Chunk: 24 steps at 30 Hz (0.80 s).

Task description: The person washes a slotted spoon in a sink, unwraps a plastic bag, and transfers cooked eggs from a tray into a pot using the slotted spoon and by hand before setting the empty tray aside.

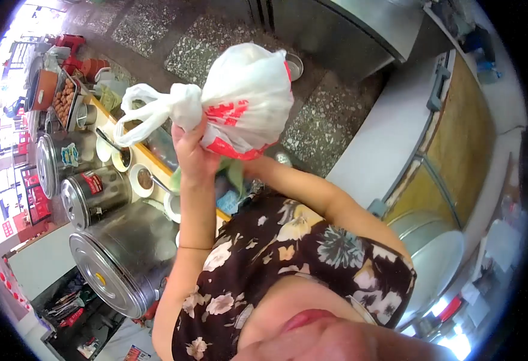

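A white plastic bag (252, 90) with red print, bulging and tied in a knot with loose handles, is held up in front of my body. My left hand (190, 147) is closed on it just below the knot. My right forearm reaches behind and beneath the bag; my right hand (249, 167) is mostly hidden there, so its fingers do not show. Something green, like a cloth or leaf, hangs beside my left wrist. What the bag contains cannot be seen.
On my left, large lidded steel pots (122, 259) stand by a wooden counter edge (147, 159) with bowls (142, 180) and a tray of eggs (65, 102). To my right is a white-topped cabinet (375, 144). A metal bowl (294, 66) sits on the speckled floor (198, 51).
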Motion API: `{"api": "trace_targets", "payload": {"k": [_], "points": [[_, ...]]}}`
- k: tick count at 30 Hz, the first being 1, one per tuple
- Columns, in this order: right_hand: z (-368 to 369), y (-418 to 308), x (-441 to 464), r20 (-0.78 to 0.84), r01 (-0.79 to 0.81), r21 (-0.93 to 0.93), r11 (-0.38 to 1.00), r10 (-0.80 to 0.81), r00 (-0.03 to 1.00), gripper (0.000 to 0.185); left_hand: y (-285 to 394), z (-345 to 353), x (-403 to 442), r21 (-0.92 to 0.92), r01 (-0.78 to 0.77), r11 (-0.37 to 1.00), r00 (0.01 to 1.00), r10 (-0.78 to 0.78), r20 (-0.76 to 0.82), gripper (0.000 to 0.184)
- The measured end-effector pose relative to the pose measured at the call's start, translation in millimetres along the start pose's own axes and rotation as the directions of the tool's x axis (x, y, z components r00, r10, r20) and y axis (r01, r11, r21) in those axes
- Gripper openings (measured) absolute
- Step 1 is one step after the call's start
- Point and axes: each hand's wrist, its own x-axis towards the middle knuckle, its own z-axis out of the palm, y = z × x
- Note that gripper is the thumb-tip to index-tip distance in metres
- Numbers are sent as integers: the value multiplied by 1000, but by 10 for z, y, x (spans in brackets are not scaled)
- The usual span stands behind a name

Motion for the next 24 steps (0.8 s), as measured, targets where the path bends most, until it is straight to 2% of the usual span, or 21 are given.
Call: {"api": "trace_targets", "payload": {"k": [1, 3, 4, 5, 6, 7, 8, 9, 10, 11, 12, 14, 15, 16, 17, 18, 19, 20, 21, 22, 24], "points": [[64, -129, 83, -27, 45, -23, 999, -45, 999, 43, 197, -81, 125, -18, -8, 1000, 1000, 9, 7, 42], [26, -641, 16, -106, 214, -109, 971, -225, 968, 42, 165, -77, 311, 272, -35, 962, 990, -5, 144, 37], [7, -950, -36, -107, 371, -264, 890, -409, 906, 42, 136, -62, 440, 267, -47, 963, 990, 8, 144, 37], [-40, -1288, -115, 191, 600, -667, 442, -676, 711, 30, 109, -43, 603, 542, -16, 840, 981, -92, 171, 35], [-34, -1466, -253, -123, 611, -428, 666, -712, 691, 25, 69, -16, 809, 767, -4, 642, 967, -192, 166, 32], [-90, -1704, -319, 136, 642, -623, 446, -747, 651, 23, -90, -113, 1062, 794, -15, 608, 907, -326, 267, 31], [-210, -1704, -368, 93, 575, -712, 403, -757, 647, 32, -317, -136, 1027, 891, -92, 444, 876, -390, 285, 30], [-341, -1699, -415, 50, 493, -791, 361, -766, 641, 43, -660, -240, 1196, 885, -96, 455, 862, -407, 303, 26], [-468, -1695, -463, 7, 402, -857, 322, -773, 634, 55, -848, -237, 1364, 883, -192, 429, 799, -454, 394, 26], [-58, -1650, -411, 84, 301, -937, 175, -726, 683, 67, -1013, -178, 1529, 890, -227, 396, 750, -512, 419, 28], [356, -1661, -256, -62, -8, -997, 76, -741, 668, 81, -1121, -122, 1749, 845, -271, 462, 687, -522, 506, 28], [268, -1806, 230, 43, 185, -980, 76, -824, 565, 73, -1275, -177, 2314, 719, -296, 629, 483, -551, 681, 28], [188, -1906, 611, 45, 175, -982, 65, -826, 562, 73, -1446, -403, 2796, 746, -294, 597, 307, -680, 665, 31], [136, -2040, 861, 35, 156, -987, 45, -879, 476, 68, -1628, -522, 3312, 767, -292, 571, 114, -775, 621, 35], [59, -2139, 1111, 20, 129, -991, 32, -922, 387, 62, -1461, -307, 3887, 859, -237, 454, -190, -889, 417, 35], [-98, -2211, 1395, -7, 86, -995, 44, -919, 394, 62, -1741, -463, 4442, 725, -264, 636, -87, -765, 639, 32], [-303, -2271, 1644, -109, 37, -991, 127, -942, 319, 57, -1875, -494, 5008, 533, -366, 763, 176, -505, 845, 30], [-373, -2360, 1840, -205, -5, -978, 210, -949, 239, 52, -2085, -530, 5582, 612, -294, 734, 491, -433, 756, 30], [-87, -2449, 2063, -293, 52, -948, 313, -926, 236, 49, -2580, -652, 6105, 685, -27, 728, 807, -388, 445, 32], [-71, -2506, 2321, -313, 18, -945, 326, -920, 237, 49, -2805, -670, 6563, 735, -227, 639, 888, -173, 425, 37], [-36, -2643, 2649, -462, 16, -882, 472, -870, 172, 46, -3281, -608, 7172, 680, -240, 693, 899, -105, 425, 41]]}}
